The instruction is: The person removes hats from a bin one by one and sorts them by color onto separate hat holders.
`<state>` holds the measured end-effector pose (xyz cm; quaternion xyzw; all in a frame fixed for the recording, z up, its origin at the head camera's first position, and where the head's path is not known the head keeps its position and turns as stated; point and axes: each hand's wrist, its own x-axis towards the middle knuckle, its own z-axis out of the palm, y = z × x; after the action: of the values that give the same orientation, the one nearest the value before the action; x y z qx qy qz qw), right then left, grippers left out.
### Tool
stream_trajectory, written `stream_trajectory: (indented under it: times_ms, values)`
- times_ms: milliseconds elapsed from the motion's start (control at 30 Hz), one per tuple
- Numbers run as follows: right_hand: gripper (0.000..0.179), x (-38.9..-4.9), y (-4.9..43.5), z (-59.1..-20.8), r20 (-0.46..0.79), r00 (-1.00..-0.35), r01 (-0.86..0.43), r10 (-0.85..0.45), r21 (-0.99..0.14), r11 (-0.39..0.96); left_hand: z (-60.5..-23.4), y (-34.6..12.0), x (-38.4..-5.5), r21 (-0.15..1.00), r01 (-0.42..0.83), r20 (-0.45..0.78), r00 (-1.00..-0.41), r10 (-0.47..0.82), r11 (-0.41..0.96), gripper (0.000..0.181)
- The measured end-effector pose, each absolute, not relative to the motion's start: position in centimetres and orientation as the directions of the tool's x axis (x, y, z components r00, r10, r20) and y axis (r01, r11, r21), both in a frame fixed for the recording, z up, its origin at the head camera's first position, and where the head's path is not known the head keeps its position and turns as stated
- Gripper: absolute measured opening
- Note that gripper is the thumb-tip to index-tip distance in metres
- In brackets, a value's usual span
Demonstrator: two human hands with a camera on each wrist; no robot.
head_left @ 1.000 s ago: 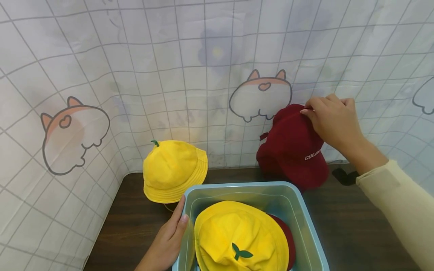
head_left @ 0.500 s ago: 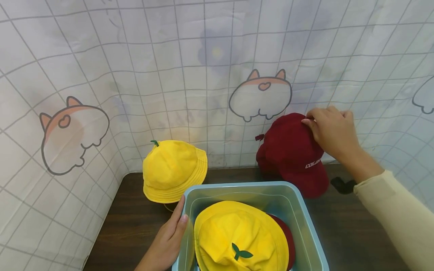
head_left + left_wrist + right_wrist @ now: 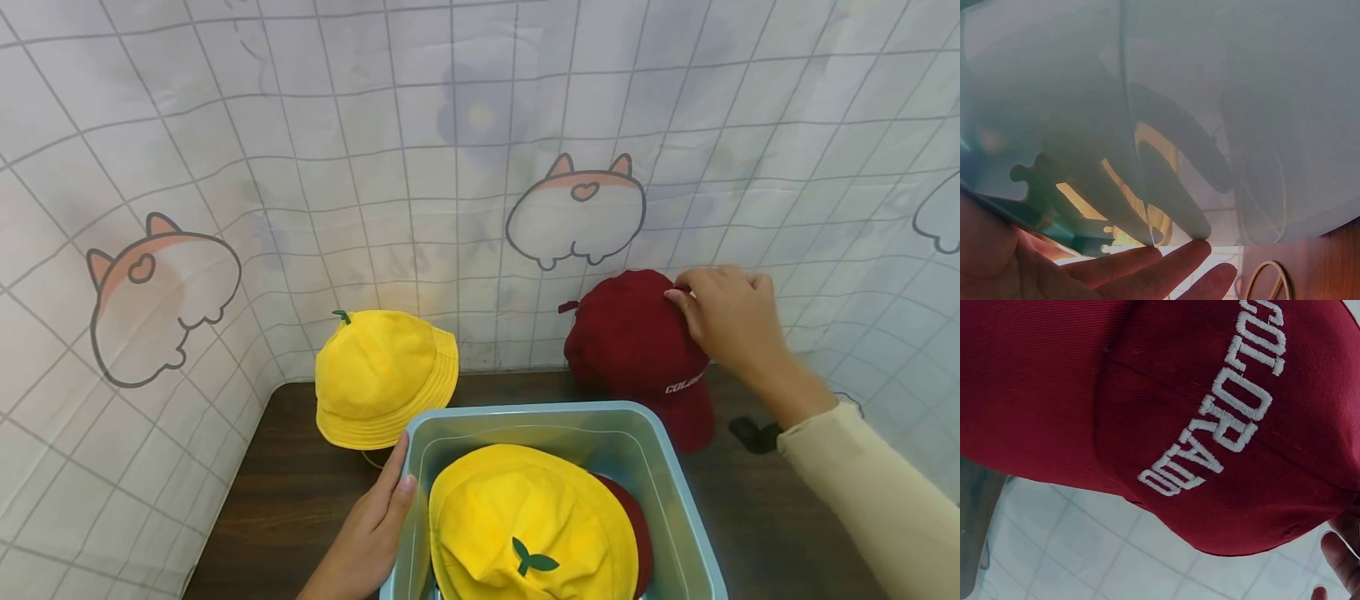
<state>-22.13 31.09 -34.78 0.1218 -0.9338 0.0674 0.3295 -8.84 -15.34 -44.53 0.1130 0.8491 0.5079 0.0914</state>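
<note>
In the head view my right hand [image 3: 731, 321] pinches the crown of a dark red baseball cap [image 3: 637, 333] near the back wall. White lettering reading COLORADO shows on the cap's front in the right wrist view. My left hand [image 3: 367, 525] lies along the left side of a light blue plastic bin [image 3: 536, 410]. Its straight fingers [image 3: 1175, 262] touch the bin's outer wall in the left wrist view. Inside the bin a yellow bucket hat [image 3: 525, 525] with a green sprout partly covers another dark red piece [image 3: 637, 529].
Another yellow bucket hat [image 3: 382, 375] sits left of the bin, above a thin gold-coloured ring [image 3: 1266, 281]. A small black object [image 3: 753, 435] lies by my right sleeve. Grid-patterned cloth [image 3: 420, 108] encloses the dark wooden table [image 3: 277, 492] at the back and sides.
My right hand has come down with the red cap, and the cap's brim has dropped lower behind the bin. The left hand and the bin have stayed in place.
</note>
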Motion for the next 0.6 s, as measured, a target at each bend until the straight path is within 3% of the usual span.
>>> stream_trajectory:
  times_ms: [133,400,600]
  values:
    - [0.019,-21.8,31.0,-35.6,0.633,-0.754,-0.271,-0.177,-0.053,0.961,-44.5,-15.3,-8.8,0.882,0.099,-0.04,-0.959,0.282,0.461,0.057]
    - [0.02,-21.6,30.9,-37.0,0.7,-0.688,-0.319,-0.19,-0.057,0.946,-44.4,-15.4,-8.7,0.882,0.093,-0.045,-0.959,0.279,0.461,0.057]
    - [0.028,-21.1,31.3,-37.2,0.631,-0.767,-0.307,-0.114,-0.205,0.929,-44.2,-15.4,-8.8,0.873,0.113,-0.033,-0.957,0.29,0.474,0.057]
